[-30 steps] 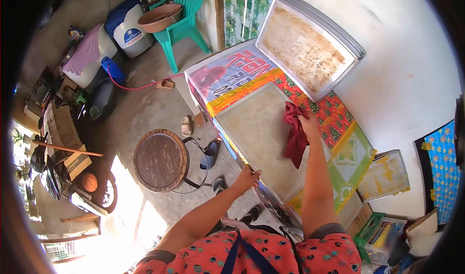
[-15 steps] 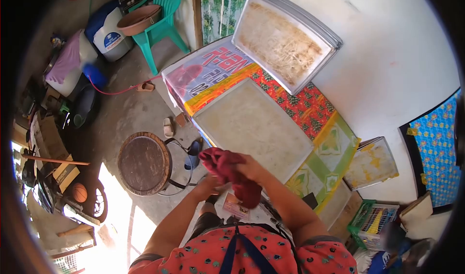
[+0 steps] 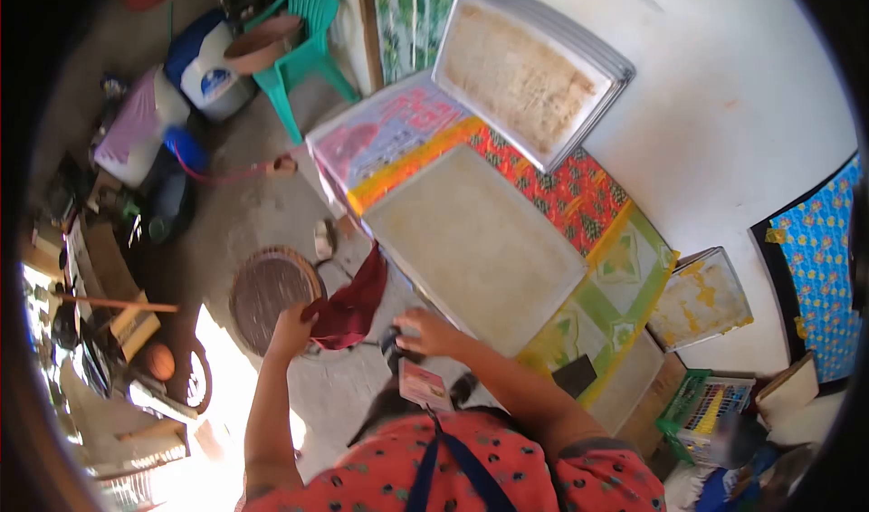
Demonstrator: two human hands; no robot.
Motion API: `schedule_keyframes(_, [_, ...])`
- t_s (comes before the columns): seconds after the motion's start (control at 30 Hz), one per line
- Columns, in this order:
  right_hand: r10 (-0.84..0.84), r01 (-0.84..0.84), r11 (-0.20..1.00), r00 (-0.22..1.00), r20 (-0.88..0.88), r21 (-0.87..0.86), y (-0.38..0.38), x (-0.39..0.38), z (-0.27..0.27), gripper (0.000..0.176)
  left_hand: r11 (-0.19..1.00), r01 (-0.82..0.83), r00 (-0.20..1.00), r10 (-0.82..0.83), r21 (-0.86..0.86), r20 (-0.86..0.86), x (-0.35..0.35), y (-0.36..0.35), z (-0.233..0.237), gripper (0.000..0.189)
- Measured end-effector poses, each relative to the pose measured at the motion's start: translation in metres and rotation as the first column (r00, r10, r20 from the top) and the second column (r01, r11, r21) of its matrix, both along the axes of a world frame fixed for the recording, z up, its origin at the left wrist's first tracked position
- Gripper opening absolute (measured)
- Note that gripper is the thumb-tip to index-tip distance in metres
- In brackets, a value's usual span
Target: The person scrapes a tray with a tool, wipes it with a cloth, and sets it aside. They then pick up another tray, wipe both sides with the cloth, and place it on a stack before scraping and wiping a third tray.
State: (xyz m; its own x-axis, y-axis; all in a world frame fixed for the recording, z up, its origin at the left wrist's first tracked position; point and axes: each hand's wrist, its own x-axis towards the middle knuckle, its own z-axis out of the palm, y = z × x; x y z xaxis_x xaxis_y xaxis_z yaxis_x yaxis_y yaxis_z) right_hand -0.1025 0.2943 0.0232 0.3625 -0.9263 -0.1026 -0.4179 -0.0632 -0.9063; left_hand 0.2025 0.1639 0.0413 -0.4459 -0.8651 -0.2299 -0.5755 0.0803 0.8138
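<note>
A dark red cloth (image 3: 356,304) hangs spread out from my left hand (image 3: 291,329), whose fingers are closed on its edge. The cloth is in the air beside the round stool (image 3: 272,296) and covers part of its leg ring. My right hand (image 3: 427,333) is apart from the cloth, with its fingers loosely bent, slightly apart and nothing seen in them. Just beyond that hand lies a large flat tray (image 3: 480,245) with a pale, dull surface, on the table. An ID card (image 3: 424,385) on a dark blue lanyard hangs at my front.
Stained metal trays (image 3: 525,82) lean stacked against the wall on the patterned table cover (image 3: 566,209). Another tray (image 3: 701,299) stands right of the table. A green plastic chair (image 3: 312,59) holds a brown basin (image 3: 262,46). A crate (image 3: 715,412) sits at lower right.
The bunched cloth has been opened out and moved left in my left hand. My right hand has let go of it and moved slightly down and left.
</note>
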Motion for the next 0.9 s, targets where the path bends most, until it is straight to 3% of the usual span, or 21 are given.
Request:
schedule_keyframes(0.03, [-0.016, 0.017, 1.000, 1.000, 0.020, -0.015, -0.004, -0.004, -0.002, 0.046, 0.993, -0.021, 0.999, 0.026, -0.115, 0.041, -0.002, -0.009, 0.019, 0.030])
schedule_keyframes(0.07, [-0.083, 0.071, 0.992, 0.991, 0.108, 0.105, -0.002, -0.007, -0.009, 0.046, 0.962, 0.033, 0.969, -0.097, -0.272, -0.228, 0.008, -0.016, 0.031, 0.038])
schedule_keyframes(0.1, [-0.147, 0.148, 0.988, 0.989, -0.016, 0.047, 0.008, -0.005, -0.008, 0.047, 0.902, 0.140, 0.987, -0.158, -0.408, -0.010, 0.027, -0.018, 0.016, 0.040])
schedule_keyframes(0.17, [-0.324, 0.283, 0.940, 0.913, -0.248, -0.189, -0.006, -0.014, 0.013, 0.048, 0.653, 0.432, 0.886, -0.182, -0.621, 0.426, 0.041, -0.063, -0.013, 0.044])
schedule_keyframes(0.2, [-0.279, 0.261, 0.940, 0.959, -0.054, -0.218, -0.015, -0.020, 0.022, 0.063, 0.771, 0.318, 0.948, -0.243, -0.552, 0.207, 0.022, -0.051, 0.028, 0.044])
schedule_keyframes(0.23, [-0.328, 0.323, 0.904, 0.944, 0.030, -0.280, -0.020, -0.021, 0.040, 0.068, 0.872, 0.211, 0.964, -0.262, -0.442, -0.057, -0.001, -0.037, 0.075, 0.044])
schedule_keyframes(0.27, [-0.357, 0.376, 0.873, 0.927, 0.116, -0.312, -0.025, -0.015, 0.063, 0.073, 0.940, 0.129, 0.925, -0.229, -0.316, -0.304, -0.024, -0.022, 0.122, 0.043])
schedule_keyframes(0.37, [-0.268, 0.377, 0.840, 0.914, 0.306, -0.390, -0.060, 0.007, 0.092, 0.085, 0.992, 0.099, 0.865, -0.127, -0.083, -0.485, -0.063, -0.011, 0.154, 0.042])
schedule_keyframes(0.43, [-0.129, 0.231, 0.954, 0.891, 0.436, -0.189, -0.068, 0.027, 0.098, 0.088, 0.974, 0.065, 0.626, 0.131, 0.219, -0.768, -0.095, 0.007, 0.163, 0.037])
schedule_keyframes(0.47, [-0.059, 0.062, 0.998, 0.850, 0.524, 0.012, -0.070, 0.035, 0.101, 0.088, 0.928, 0.089, 0.468, 0.281, 0.361, -0.838, -0.105, 0.012, 0.166, 0.035])
schedule_keyframes(0.5, [-0.013, -0.133, 0.973, 0.790, 0.614, 0.191, -0.073, 0.043, 0.102, 0.088, 0.932, 0.053, 0.425, 0.304, 0.358, -0.853, -0.111, 0.010, 0.168, 0.030])
schedule_keyframes(0.53, [-0.008, -0.087, 0.985, 0.845, 0.535, 0.152, -0.079, 0.046, 0.097, 0.070, 0.934, 0.016, 0.379, 0.326, 0.358, -0.866, -0.116, 0.007, 0.167, 0.026])
schedule_keyframes(0.6, [-0.291, -0.030, 0.938, 0.469, 0.834, 0.344, -0.084, 0.036, 0.107, 0.054, 0.899, -0.028, 0.309, 0.423, 0.436, -0.852, -0.120, 0.006, 0.175, 0.016])
schedule_keyframes(0.63, [-0.422, -0.041, 0.897, 0.223, 0.879, 0.441, -0.089, 0.029, 0.116, 0.048, 0.870, -0.015, 0.343, 0.467, 0.492, -0.815, -0.113, 0.001, 0.163, 0.017])
schedule_keyframes(0.67, [-0.360, 0.098, 0.933, 0.212, 0.908, 0.347, -0.104, 0.019, 0.110, 0.046, 0.837, -0.002, 0.378, 0.507, 0.547, -0.775, -0.097, -0.009, 0.134, 0.017])
schedule_keyframes(0.7, [-0.383, 0.075, 0.923, 0.063, 0.922, 0.378, -0.111, 0.006, 0.124, 0.044, 0.800, 0.012, 0.415, 0.542, 0.600, -0.731, -0.085, -0.019, 0.105, 0.018])
schedule_keyframes(0.73, [-0.399, 0.049, 0.913, -0.088, 0.913, 0.404, -0.113, -0.008, 0.139, 0.043, 0.886, -0.102, 0.691, 0.389, 0.452, -0.609, -0.082, -0.028, 0.079, 0.032])
schedule_keyframes(0.77, [-0.296, 0.298, 0.917, 0.068, 0.953, 0.263, -0.115, -0.016, 0.146, 0.041, 0.895, -0.048, 0.625, 0.374, 0.444, -0.686, -0.085, -0.020, 0.077, 0.037])
schedule_keyframes(0.83, [-0.185, 0.642, 0.752, 0.418, 0.890, -0.145, -0.118, -0.030, 0.153, 0.042, 0.909, 0.051, 0.473, 0.344, 0.415, -0.811, -0.096, -0.005, 0.074, 0.048])
schedule_keyframes(0.87, [-0.238, 0.713, 0.667, 0.479, 0.845, -0.217, -0.117, -0.042, 0.142, 0.043, 0.941, -0.111, 0.635, 0.315, 0.320, -0.706, -0.098, -0.018, 0.056, 0.057])
schedule_keyframes(0.9, [-0.300, 0.764, 0.576, 0.528, 0.794, -0.291, -0.113, -0.055, 0.130, 0.045, 0.969, -0.126, 0.701, 0.239, 0.213, -0.672, -0.104, -0.020, 0.048, 0.057])
